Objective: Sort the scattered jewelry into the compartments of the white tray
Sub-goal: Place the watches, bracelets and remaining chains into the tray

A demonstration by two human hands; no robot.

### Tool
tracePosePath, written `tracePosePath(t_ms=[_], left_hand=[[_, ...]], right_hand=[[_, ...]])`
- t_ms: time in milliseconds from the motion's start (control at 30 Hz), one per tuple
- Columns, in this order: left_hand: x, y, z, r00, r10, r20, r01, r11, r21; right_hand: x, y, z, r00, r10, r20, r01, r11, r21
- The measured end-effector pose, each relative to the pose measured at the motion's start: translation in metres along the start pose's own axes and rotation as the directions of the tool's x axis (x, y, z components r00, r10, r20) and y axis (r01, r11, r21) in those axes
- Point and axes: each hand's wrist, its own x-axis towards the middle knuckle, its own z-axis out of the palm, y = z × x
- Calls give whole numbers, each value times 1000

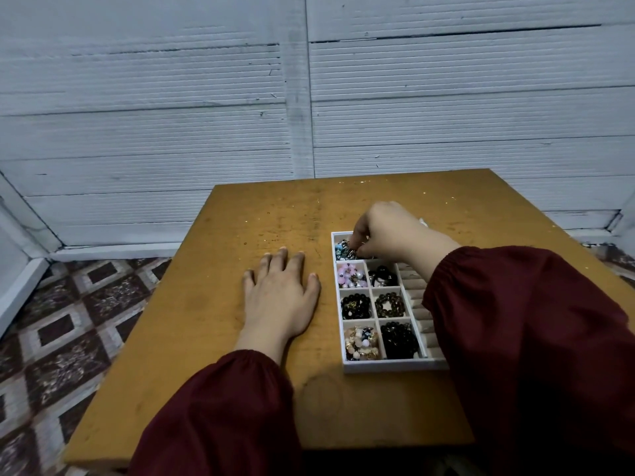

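Worn ochre tabletop (240,338), scuffed, dusted with pale specks toward its 12 o'clock edge, darker smudges near the middle. Behind it, a wall of white ribbed panels (154,97), cracked along some horizontal seams, with one vertical join at 12 o'clock. White skirting (113,250) at 9 o'clock. Below it, at 8 o'clock, patterned floor tiles (68,321) in brown, maroon and off-white squares; a sliver of the same floor at 3 o'clock.

White tray (395,366) on the table's 3 o'clock side, long axis running 12 to 6, near rim short of the table's front edge. Two columns of square compartments, plus a strip of beige ring rolls (415,297) along its 3 o'clock side, partly under the right sleeve (532,338). Already in place:
- second row: pink flower pieces (350,274) and black pieces (382,276)
- third row: dark bead bracelets (355,305) and brown bead bracelets (390,304)
- 6 o'clock end: pale pink and gold pieces (362,341) and black beads (398,340)

Right hand (388,231) over the tray's 12 o'clock end, knuckles up, fingertips bunched together and down in the far-left compartment, pinching among silver and blue pieces (343,250). Far-right compartment hidden beneath it.

Left hand (280,297) flat on bare wood at 9 o'clock from the tray, just beside it, palm down, fingers straight and slightly apart, holding nothing. Left sleeve (223,407) dark red and gathered at the wrist, like the right.
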Motion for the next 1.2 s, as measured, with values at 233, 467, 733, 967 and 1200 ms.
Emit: tracePosePath(t_ms=[233, 467, 733, 967, 1200], left_hand=[[0, 0, 0, 1000, -3, 9, 2, 1000, 7], [-2, 1, -2, 1000, -4, 20, 4, 1000, 13], [-12, 5, -9, 999, 34, -8, -34, 999, -21], [-29, 25, -14, 988, 62, -143, -117, 901, -419], [-53, 70, -12, 996, -91, -25, 36, 616, -787]], right_hand=[[2, 0, 5, 1000, -2, -26, 1, 999, -33], [-11, 9, 4, 978, 155, -143, -96, 931, 353], [-64, 32, 0, 891, 389, -234, -101, 672, 733], [-110, 59, 16, 772, 621, -131, -97, 320, 942], [-141, 46, 34, 849, 528, -7, -141, 239, 961]])
